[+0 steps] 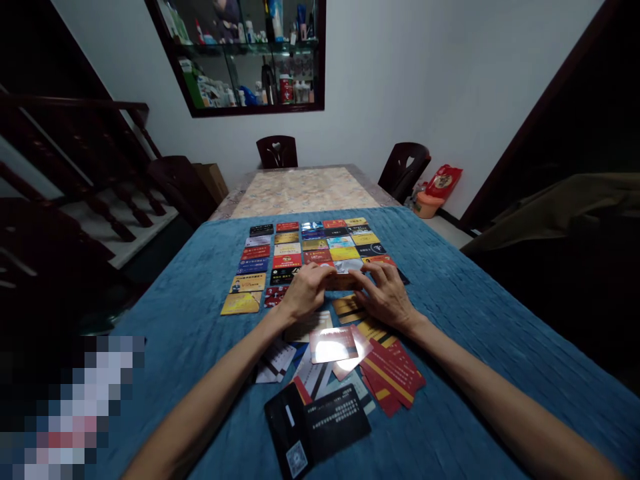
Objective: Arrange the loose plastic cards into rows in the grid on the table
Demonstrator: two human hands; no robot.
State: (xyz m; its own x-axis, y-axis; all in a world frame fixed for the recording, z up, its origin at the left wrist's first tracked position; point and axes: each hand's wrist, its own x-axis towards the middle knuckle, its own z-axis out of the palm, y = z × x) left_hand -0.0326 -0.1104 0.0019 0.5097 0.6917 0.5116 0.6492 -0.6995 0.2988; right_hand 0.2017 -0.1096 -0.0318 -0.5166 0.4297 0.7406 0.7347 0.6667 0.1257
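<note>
Between my left hand (307, 293) and my right hand (388, 297) is a brownish card (341, 282), pinched at its two side edges by my fingers. It is tilted, so its face is hard to read. Beyond my hands, several cards (287, 248) of many colours lie face up in rows and columns. My hands hide part of the nearest rows. Closer to me is a loose pile: a shiny pinkish card (334, 345), red cards (393, 373) with a yellow stripe, gold cards (349, 309) by my right hand, and black cards (336, 421) at the front.
A blue cloth (450, 347) covers the near part of the table; farther off shows a beige patterned cover (310, 190). Dark wooden chairs (405, 167) stand around it. On the floor at the right is a red bag (444, 181) over an orange tub (427, 205).
</note>
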